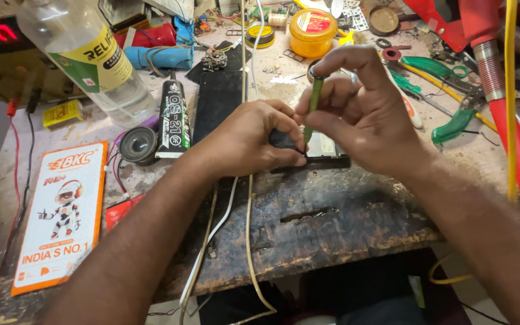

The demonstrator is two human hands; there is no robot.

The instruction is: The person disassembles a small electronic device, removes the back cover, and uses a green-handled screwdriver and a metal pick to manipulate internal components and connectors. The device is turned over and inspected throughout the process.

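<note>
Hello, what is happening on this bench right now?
A person works at a cluttered bench. The left hand presses a small dark device down. The right hand holds a green screwdriver upright, tip on the device. A bottle, a black tube and green pliers lie around.
</note>
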